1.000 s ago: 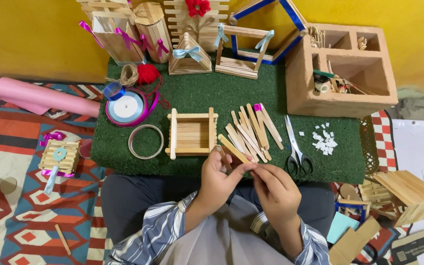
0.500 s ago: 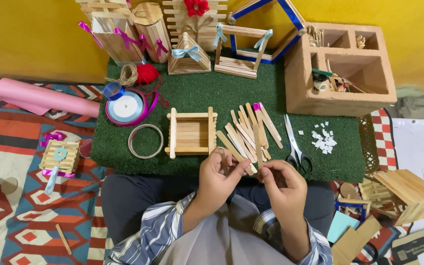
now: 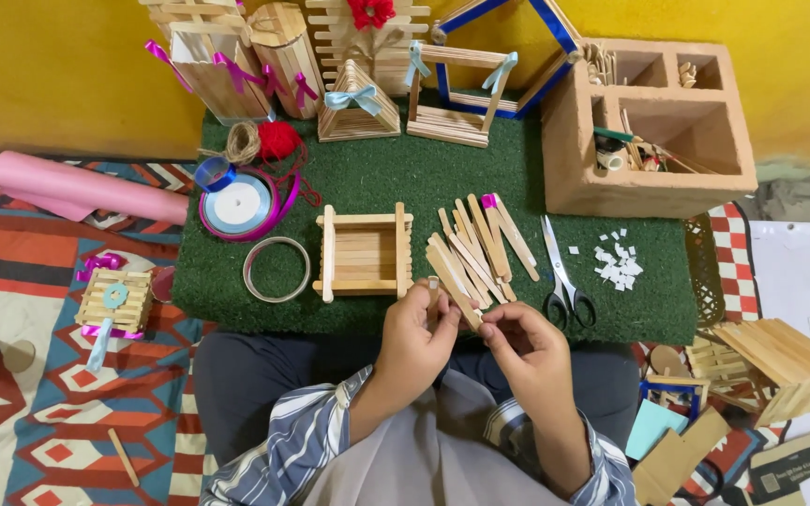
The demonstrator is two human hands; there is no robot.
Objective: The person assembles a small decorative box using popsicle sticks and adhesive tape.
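**Pinching One Craft Stick Between Both Hands**

Holding steady over the lap, both hands meet at 6 o'clock of the green mat (image 3: 405, 187). The left hand (image 3: 417, 339) has its fingers curled shut around the lower end of a wooden stick (image 3: 450, 292), and the right hand (image 3: 529, 349) pinches closed at the same stick's near tip, thumb against fingertips. Whether something small, like a bit of tape, sits between the right fingertips is too fine to tell.

That stick angles up toward 11 o'clock, its far end just beside the loose pile of sticks (image 3: 480, 245) lying on the mat. At 9 o'clock of the pile sits the small stick box (image 3: 364, 251), with a clear tape ring (image 3: 277, 269) further left. Scissors (image 3: 562, 272) lie at 3 o'clock of the pile, white paper bits (image 3: 617, 262) beyond them.

My read for doing this well: keep the left grip firm and low so the stick doesn't twist, let the right fingertips do the fine work at the tip, and hold the piece clear of the pile so nothing gets knocked.
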